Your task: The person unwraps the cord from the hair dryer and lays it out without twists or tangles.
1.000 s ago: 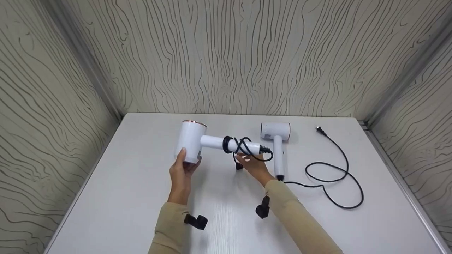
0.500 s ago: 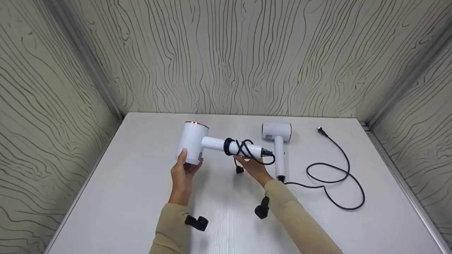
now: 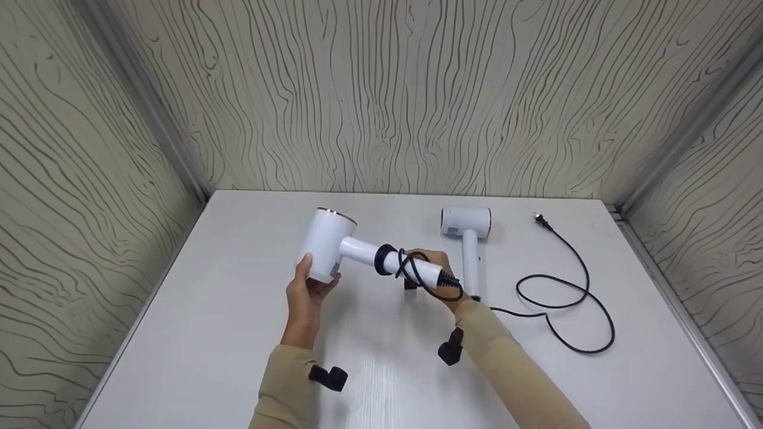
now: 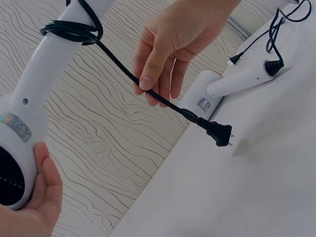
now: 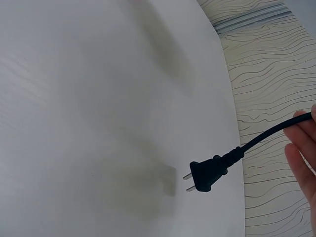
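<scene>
The left hand grips a white hair dryer by the near end of its barrel, thumb along the left side and the other fingers curled round the right. The dryer is held above the left-centre of a white table, its copper-coloured rim tilted toward the far side and its handle running right and a little nearer. A black cord is wound in a tight band round the handle and crosses over itself further along, looping back to the ribbed sleeve at the handle's tip. In the left wrist view, a shiny label shows on the barrel, beside a dark round end

The right hand is beyond the handle and partly hidden by it in the head view. The left wrist view shows it pinching the free length of cord between the thumb and the fingers behind. Past this pinch hangs a black two-pin plug, clear of the tabletop

Right of the held dryer, a second white hair dryer lies on the table, barrel far and handle pointing near. Its black cord makes loops on the right side and ends in another plug at the far right. Both arms wear beige sleeves, each with a small black device at the wrist. Behind the table stands a wall patterned with wood-grain lines
</scene>
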Available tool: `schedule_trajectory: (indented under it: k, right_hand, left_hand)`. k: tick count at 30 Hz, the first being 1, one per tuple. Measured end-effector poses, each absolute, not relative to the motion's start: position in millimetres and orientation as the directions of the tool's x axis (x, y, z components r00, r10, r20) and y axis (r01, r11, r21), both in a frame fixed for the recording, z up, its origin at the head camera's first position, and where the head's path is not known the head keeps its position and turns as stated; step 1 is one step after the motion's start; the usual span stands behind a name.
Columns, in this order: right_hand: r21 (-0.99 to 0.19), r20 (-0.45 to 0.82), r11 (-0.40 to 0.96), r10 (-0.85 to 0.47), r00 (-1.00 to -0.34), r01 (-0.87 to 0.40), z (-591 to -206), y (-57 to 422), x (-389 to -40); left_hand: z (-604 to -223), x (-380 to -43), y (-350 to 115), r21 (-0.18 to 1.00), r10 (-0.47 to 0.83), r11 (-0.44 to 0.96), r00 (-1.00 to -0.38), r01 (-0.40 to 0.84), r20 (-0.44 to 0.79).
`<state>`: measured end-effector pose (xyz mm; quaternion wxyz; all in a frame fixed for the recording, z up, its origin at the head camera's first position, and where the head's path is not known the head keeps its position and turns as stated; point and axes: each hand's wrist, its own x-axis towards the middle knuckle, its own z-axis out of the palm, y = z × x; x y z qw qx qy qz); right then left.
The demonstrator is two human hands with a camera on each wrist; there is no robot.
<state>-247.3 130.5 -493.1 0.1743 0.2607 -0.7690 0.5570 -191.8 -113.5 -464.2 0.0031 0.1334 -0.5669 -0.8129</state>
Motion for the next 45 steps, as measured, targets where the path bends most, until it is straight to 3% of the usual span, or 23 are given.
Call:
schedule_trajectory:
  k: [3, 7, 11, 15, 24, 45]
  right_hand:
    - [-0.728, 0.542, 0.321, -0.273, -0.795, -0.606, -486, 136, -247]
    - [-0.762, 0.411, 0.406, -0.299, -0.861, -0.505, -480, 143, -248]
    - [-0.713, 0.407, 0.474, -0.319, -0.856, -0.516, -475, 146, -250]
    - [-0.696, 0.432, 0.470, -0.330, -0.839, -0.543, -472, 148, -250]
    - [-0.722, 0.360, 0.504, -0.313, -0.879, -0.475, -463, 152, -248]
    - [-0.754, 0.357, 0.499, -0.234, -0.904, -0.427, -450, 159, -251]
  left_hand:
    - [-466, -191, -115, 0.928, -0.153, -0.340, -0.965, -0.150, -0.212]
    - [-467, -191, -117, 0.930, -0.145, -0.332, -0.966, -0.155, -0.213]
    - [-468, -191, -118, 0.931, -0.137, -0.331, -0.968, -0.154, -0.209]
    - [-469, -191, -118, 0.932, -0.127, -0.329, -0.971, -0.151, -0.202]
    - [-471, -192, -120, 0.945, -0.122, -0.277, -0.969, -0.173, -0.213]
    - [-474, -189, -126, 0.969, -0.093, -0.117, -0.969, -0.217, -0.228]
